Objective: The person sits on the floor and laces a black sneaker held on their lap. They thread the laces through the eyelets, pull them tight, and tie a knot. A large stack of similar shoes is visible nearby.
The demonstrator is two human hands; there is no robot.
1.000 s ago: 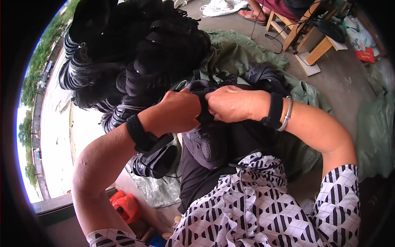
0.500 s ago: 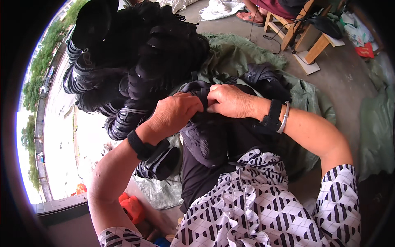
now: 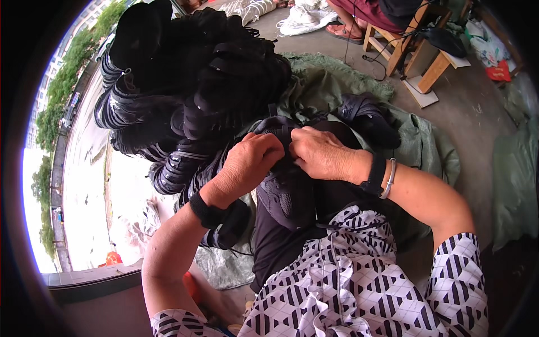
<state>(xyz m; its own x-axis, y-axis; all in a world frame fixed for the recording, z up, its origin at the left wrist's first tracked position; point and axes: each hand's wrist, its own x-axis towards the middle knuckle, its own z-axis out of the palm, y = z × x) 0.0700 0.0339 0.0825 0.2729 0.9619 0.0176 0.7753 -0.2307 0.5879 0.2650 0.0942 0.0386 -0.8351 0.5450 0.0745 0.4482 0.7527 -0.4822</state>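
A dark grey and black shoe upper with mesh panels lies across my lap, its toe end towards me. My left hand is closed on its left edge, thumb and fingers pinched together. Opposite it, my right hand pinches the upper's dark edge from the right. A small gap separates the two hands. What lies between the fingertips is partly hidden by the knuckles. Just beyond the hands, more dark material of the upper shows.
A tall heap of stacked black shoe uppers rises at the far left, beside a bright opening. Another dark upper rests on a green sheet to the right. Beyond are a wooden stool, cables and a seated person's leg.
The whole view has shifted slightly. My hands have come a little nearer to me and tilted, still pinching the upper, with the left fingers drawn in more.
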